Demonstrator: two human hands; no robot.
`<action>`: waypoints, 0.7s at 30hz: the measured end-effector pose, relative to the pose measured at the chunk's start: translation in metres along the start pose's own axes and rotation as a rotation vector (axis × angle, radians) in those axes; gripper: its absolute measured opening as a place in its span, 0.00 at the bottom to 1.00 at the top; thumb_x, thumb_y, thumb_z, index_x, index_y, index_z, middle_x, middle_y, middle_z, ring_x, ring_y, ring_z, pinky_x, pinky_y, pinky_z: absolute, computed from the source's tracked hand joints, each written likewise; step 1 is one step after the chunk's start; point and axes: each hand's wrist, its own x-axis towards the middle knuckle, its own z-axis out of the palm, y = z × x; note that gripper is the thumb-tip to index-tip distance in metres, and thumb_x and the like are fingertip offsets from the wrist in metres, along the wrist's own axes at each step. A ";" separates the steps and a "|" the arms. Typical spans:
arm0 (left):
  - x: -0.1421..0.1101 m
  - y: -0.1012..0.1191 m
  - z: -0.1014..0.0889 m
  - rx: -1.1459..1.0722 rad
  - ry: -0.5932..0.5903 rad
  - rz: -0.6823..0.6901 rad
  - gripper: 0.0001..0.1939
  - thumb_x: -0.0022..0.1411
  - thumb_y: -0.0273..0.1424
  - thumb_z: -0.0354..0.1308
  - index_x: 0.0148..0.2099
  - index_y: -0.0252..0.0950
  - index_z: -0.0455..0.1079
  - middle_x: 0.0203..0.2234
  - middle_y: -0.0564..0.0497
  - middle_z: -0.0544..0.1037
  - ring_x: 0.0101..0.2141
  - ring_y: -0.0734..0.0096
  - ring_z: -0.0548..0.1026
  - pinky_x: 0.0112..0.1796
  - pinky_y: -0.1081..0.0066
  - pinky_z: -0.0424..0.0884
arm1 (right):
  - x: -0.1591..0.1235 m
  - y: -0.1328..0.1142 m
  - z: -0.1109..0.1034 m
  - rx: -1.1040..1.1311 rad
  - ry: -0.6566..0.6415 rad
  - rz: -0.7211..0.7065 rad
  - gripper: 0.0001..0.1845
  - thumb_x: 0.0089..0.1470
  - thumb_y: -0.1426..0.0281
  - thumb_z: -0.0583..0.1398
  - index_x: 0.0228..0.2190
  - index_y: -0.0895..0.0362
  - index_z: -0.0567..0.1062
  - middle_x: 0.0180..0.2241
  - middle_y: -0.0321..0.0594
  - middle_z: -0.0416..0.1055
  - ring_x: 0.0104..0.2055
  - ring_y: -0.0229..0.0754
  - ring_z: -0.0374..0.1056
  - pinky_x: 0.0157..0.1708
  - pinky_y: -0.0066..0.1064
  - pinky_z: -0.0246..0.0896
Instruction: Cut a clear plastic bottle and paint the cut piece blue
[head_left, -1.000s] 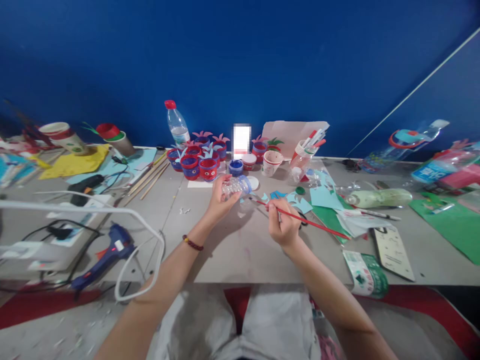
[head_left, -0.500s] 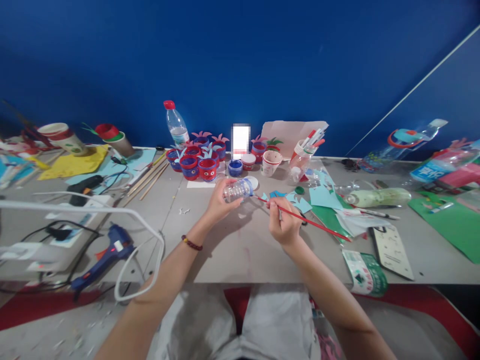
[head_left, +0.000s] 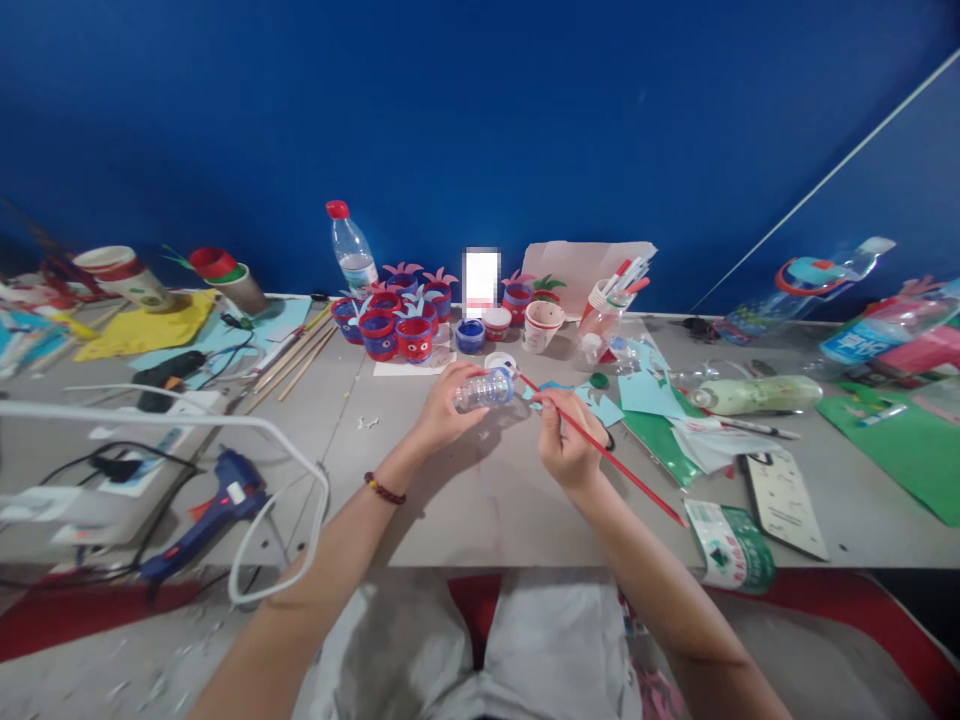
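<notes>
My left hand is closed round a small clear ribbed plastic bottle piece, held on its side above the grey table. My right hand pinches a thin red-handled paintbrush. The brush tip touches the blue-painted right end of the bottle piece. Just behind stand a blue paint pot and a red paint pot.
Red-and-blue decorated cups cluster at the back with a water bottle. A cup of pens and paper scraps lie to the right. A blue glue gun and white cable lie left.
The bottle piece has shifted slightly right and lower. The brush tip has moved up to its end, and the handle now slopes down more steeply to the right.
</notes>
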 end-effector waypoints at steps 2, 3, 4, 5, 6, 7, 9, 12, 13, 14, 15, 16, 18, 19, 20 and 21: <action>-0.001 0.000 0.001 0.028 -0.011 0.024 0.23 0.52 0.28 0.66 0.52 0.40 0.71 0.52 0.43 0.72 0.56 0.54 0.71 0.51 0.56 0.72 | 0.001 0.000 0.000 0.001 0.004 0.004 0.10 0.63 0.77 0.53 0.37 0.54 0.73 0.30 0.40 0.77 0.30 0.41 0.74 0.33 0.32 0.69; -0.001 -0.001 0.001 0.041 -0.010 0.034 0.23 0.52 0.28 0.65 0.52 0.40 0.70 0.52 0.43 0.72 0.56 0.54 0.71 0.51 0.56 0.73 | 0.001 -0.001 0.000 0.004 0.002 0.004 0.10 0.63 0.77 0.53 0.37 0.54 0.73 0.30 0.40 0.77 0.31 0.41 0.74 0.33 0.32 0.69; -0.001 -0.001 0.001 0.048 -0.006 0.047 0.23 0.52 0.28 0.65 0.52 0.40 0.70 0.52 0.43 0.72 0.55 0.54 0.71 0.50 0.56 0.73 | 0.001 -0.001 0.000 0.007 -0.004 0.005 0.10 0.63 0.77 0.53 0.36 0.54 0.73 0.29 0.40 0.77 0.31 0.41 0.74 0.32 0.32 0.69; -0.001 -0.001 0.001 0.051 0.001 0.060 0.23 0.52 0.28 0.66 0.52 0.40 0.70 0.52 0.43 0.72 0.55 0.55 0.72 0.50 0.56 0.73 | 0.001 -0.001 0.000 0.009 -0.013 0.009 0.10 0.63 0.77 0.53 0.36 0.55 0.73 0.29 0.40 0.77 0.31 0.41 0.74 0.32 0.32 0.69; 0.000 -0.001 0.001 0.051 0.007 0.072 0.24 0.52 0.28 0.66 0.52 0.40 0.70 0.51 0.43 0.72 0.54 0.55 0.72 0.49 0.57 0.74 | 0.001 -0.001 -0.001 0.012 -0.023 0.011 0.10 0.63 0.77 0.53 0.36 0.55 0.73 0.29 0.40 0.77 0.31 0.41 0.74 0.32 0.32 0.69; 0.000 -0.002 0.000 0.049 0.013 0.080 0.24 0.52 0.28 0.66 0.52 0.40 0.70 0.51 0.43 0.72 0.54 0.56 0.72 0.49 0.57 0.74 | 0.001 -0.001 -0.001 0.013 -0.033 0.013 0.10 0.63 0.77 0.53 0.35 0.55 0.73 0.29 0.40 0.77 0.31 0.41 0.74 0.32 0.32 0.69; 0.001 -0.001 -0.001 0.046 0.023 0.076 0.24 0.52 0.27 0.65 0.52 0.40 0.69 0.50 0.44 0.72 0.53 0.57 0.72 0.48 0.59 0.74 | 0.001 -0.002 -0.002 0.018 -0.045 0.014 0.10 0.63 0.77 0.52 0.35 0.55 0.72 0.29 0.40 0.77 0.30 0.41 0.74 0.32 0.32 0.68; 0.002 0.001 -0.002 0.031 0.044 0.028 0.24 0.52 0.27 0.65 0.52 0.41 0.70 0.51 0.45 0.71 0.53 0.59 0.71 0.46 0.61 0.74 | 0.001 -0.003 -0.003 0.035 -0.043 0.016 0.10 0.63 0.77 0.52 0.34 0.55 0.72 0.28 0.40 0.76 0.30 0.41 0.74 0.32 0.31 0.68; 0.002 0.002 -0.001 0.021 0.054 0.010 0.23 0.52 0.27 0.65 0.52 0.42 0.70 0.51 0.45 0.71 0.54 0.59 0.70 0.46 0.62 0.74 | 0.001 -0.004 -0.003 0.044 -0.040 0.018 0.11 0.63 0.77 0.52 0.33 0.55 0.72 0.28 0.39 0.76 0.30 0.40 0.73 0.32 0.31 0.68; 0.001 0.002 -0.001 0.009 0.062 -0.008 0.23 0.52 0.27 0.65 0.52 0.42 0.70 0.51 0.45 0.70 0.54 0.59 0.70 0.46 0.62 0.74 | 0.001 -0.004 -0.003 0.053 -0.039 0.021 0.11 0.63 0.77 0.52 0.33 0.54 0.72 0.28 0.39 0.76 0.30 0.40 0.73 0.32 0.31 0.67; 0.001 0.003 -0.001 -0.005 0.069 -0.026 0.23 0.52 0.27 0.65 0.52 0.42 0.70 0.51 0.45 0.70 0.54 0.59 0.70 0.46 0.62 0.74 | 0.001 -0.004 -0.003 0.062 -0.040 0.025 0.11 0.62 0.77 0.52 0.33 0.54 0.72 0.28 0.39 0.76 0.30 0.40 0.73 0.32 0.31 0.67; 0.001 0.004 -0.001 -0.020 0.075 -0.046 0.23 0.51 0.27 0.65 0.52 0.42 0.70 0.52 0.45 0.70 0.55 0.59 0.69 0.46 0.62 0.74 | 0.000 -0.004 -0.003 0.072 -0.041 0.027 0.11 0.62 0.77 0.52 0.33 0.54 0.71 0.28 0.39 0.76 0.30 0.40 0.73 0.32 0.31 0.66; 0.001 0.004 -0.001 -0.055 0.087 -0.091 0.24 0.51 0.28 0.66 0.51 0.42 0.71 0.53 0.45 0.69 0.55 0.58 0.69 0.47 0.62 0.73 | -0.001 -0.003 -0.002 0.080 -0.040 0.022 0.11 0.62 0.77 0.52 0.32 0.54 0.71 0.27 0.38 0.75 0.29 0.41 0.72 0.30 0.31 0.65; 0.001 0.004 -0.002 -0.078 0.095 -0.116 0.24 0.51 0.29 0.67 0.51 0.42 0.71 0.53 0.45 0.69 0.55 0.57 0.69 0.48 0.61 0.73 | -0.002 -0.002 -0.002 0.076 -0.038 0.013 0.11 0.62 0.77 0.52 0.31 0.54 0.71 0.26 0.38 0.74 0.28 0.40 0.71 0.30 0.31 0.65; 0.001 0.004 -0.002 -0.110 0.109 -0.142 0.24 0.51 0.30 0.67 0.51 0.42 0.71 0.54 0.45 0.69 0.56 0.57 0.69 0.49 0.61 0.73 | -0.002 -0.001 -0.001 0.067 -0.040 0.000 0.11 0.62 0.77 0.52 0.31 0.54 0.70 0.25 0.37 0.73 0.27 0.40 0.71 0.29 0.31 0.64; 0.001 0.004 -0.003 -0.147 0.126 -0.165 0.25 0.50 0.31 0.68 0.52 0.42 0.70 0.54 0.45 0.69 0.56 0.56 0.69 0.49 0.61 0.73 | -0.003 -0.001 0.000 0.057 -0.045 -0.013 0.11 0.62 0.77 0.52 0.31 0.54 0.70 0.24 0.37 0.72 0.26 0.41 0.70 0.28 0.31 0.64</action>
